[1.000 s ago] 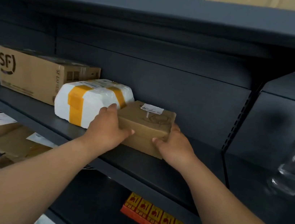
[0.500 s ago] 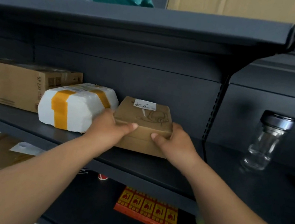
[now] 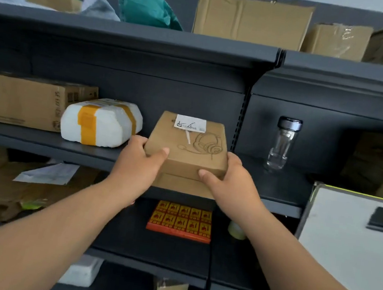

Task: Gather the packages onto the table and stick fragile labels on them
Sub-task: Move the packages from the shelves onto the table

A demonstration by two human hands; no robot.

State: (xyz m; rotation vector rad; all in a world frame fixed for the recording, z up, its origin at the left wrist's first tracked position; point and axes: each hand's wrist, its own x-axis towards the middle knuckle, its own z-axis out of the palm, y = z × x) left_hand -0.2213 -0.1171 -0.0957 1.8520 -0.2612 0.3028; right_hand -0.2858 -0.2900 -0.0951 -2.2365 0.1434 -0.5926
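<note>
The middle shelf (image 3: 101, 150) of the dark rack carries an SF carton (image 3: 19, 101), a white foam parcel (image 3: 105, 123) banded in yellow tape, and a clear glass jar (image 3: 283, 143). The shelf below holds a sheet of orange fragile labels (image 3: 181, 220). The brown box (image 3: 187, 144) — a headset drawn on its lid — is between both hands at the middle shelf's front edge, tilted toward the camera. The left hand (image 3: 137, 164) and right hand (image 3: 229, 182) each clasp a near corner, thumb on top, the other fingers hidden. A white table (image 3: 344, 240) stands at the right.

You read "SF" on the carton (image 3: 19, 101), left of the brown box (image 3: 186, 147). The box's own white sticker (image 3: 190, 123): handwriting, print too small to read.
</note>
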